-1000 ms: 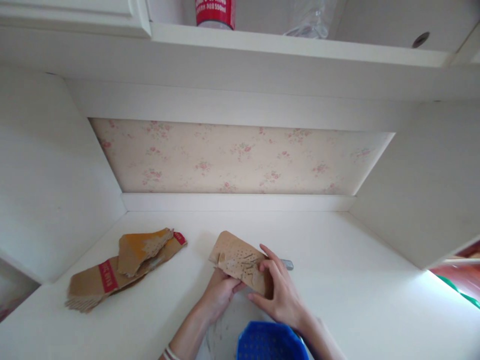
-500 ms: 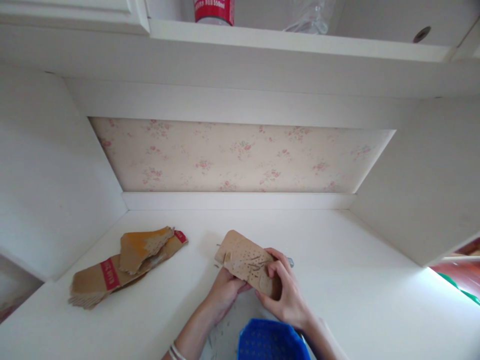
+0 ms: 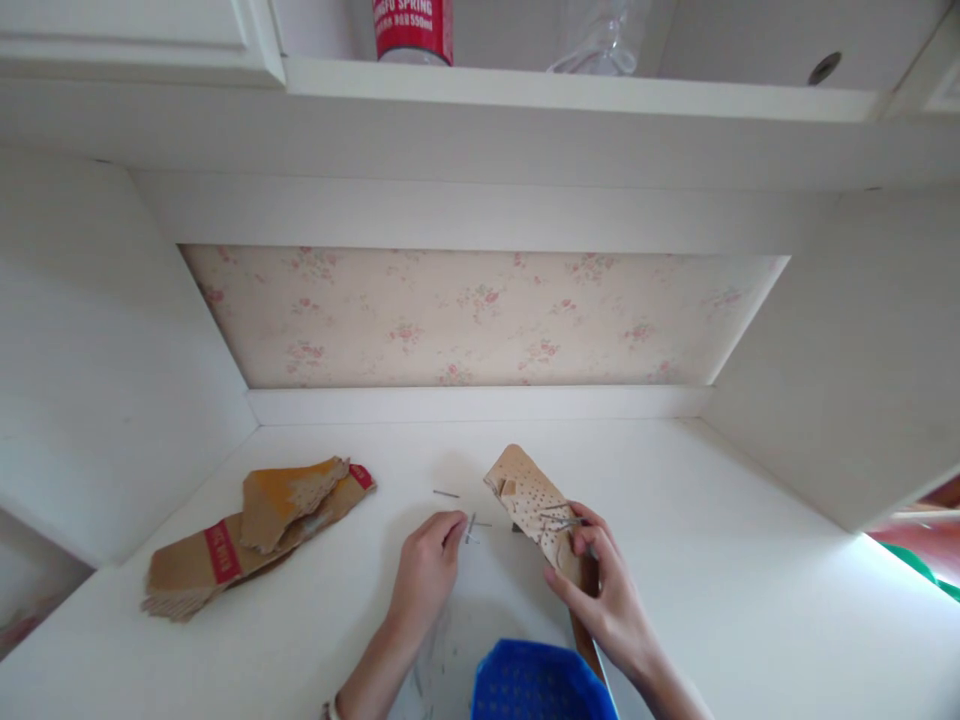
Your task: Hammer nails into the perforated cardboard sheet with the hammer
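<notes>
In my right hand [image 3: 604, 585] is a piece of brown cardboard [image 3: 529, 490] dotted with small holes, its long side slanting up to the left. Several thin grey nail-like pins [image 3: 559, 518] lie across its face by my fingertips. My left hand [image 3: 427, 565] is over the white tabletop, thumb and fingers pinched together; whatever they hold, if anything, is too small to make out. Right beside those fingertips lie a few more thin grey pins [image 3: 472, 530], with a single one a little farther back. A blue plastic basket [image 3: 540, 655] stands close in front, between my forearms.
At the left, folded brown cardboard pieces [image 3: 217, 555] with red labels and an orange patch lie on the white tabletop [image 3: 712, 600]. White side panels enclose it. A shelf overhead [image 3: 570, 95] bears a red-labelled bottle [image 3: 412, 28] and clear plastic [image 3: 604, 40].
My left hand has let go of the cardboard and moved left to the pins on the tabletop. The cardboard, in my right hand, has shifted right and turned steeper, uncovering the pins.
</notes>
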Tool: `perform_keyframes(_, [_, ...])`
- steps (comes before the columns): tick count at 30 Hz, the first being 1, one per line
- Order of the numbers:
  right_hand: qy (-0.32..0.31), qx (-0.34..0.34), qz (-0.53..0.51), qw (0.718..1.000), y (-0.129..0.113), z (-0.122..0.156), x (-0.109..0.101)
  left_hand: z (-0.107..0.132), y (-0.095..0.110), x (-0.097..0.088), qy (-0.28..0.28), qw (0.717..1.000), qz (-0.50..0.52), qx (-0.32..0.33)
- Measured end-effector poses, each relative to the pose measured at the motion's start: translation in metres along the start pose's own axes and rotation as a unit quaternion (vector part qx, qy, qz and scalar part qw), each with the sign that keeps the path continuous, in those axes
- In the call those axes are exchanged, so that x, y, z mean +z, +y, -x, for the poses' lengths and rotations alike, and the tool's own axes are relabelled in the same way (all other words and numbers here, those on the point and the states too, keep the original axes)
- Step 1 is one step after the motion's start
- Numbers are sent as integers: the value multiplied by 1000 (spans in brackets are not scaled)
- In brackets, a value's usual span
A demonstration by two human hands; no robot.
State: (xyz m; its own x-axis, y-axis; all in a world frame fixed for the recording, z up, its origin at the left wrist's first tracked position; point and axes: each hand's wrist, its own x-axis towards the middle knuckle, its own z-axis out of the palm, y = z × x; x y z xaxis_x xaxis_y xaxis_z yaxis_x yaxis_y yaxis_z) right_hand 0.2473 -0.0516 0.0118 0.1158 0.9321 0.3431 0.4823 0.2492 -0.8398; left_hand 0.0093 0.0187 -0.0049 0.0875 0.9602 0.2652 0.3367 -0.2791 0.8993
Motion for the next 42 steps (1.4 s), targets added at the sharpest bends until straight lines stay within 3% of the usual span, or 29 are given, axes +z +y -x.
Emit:
perform_keyframes(5, [1,9,12,1000,11,3,-4,5,-6,-9,-19,992,-112,59])
perform_keyframes(13, [-16,3,37,999,12,1,1,9,-5,-11,-50,970,-220,93])
perform_keyframes(28, [-42,-7,39,998,13,3,-2,6,-10,-14,-19,939,-322,118])
perform_keyframes(42, [-35,-8,39,999,15,2,0,14,4,-10,-58,921,-367,116])
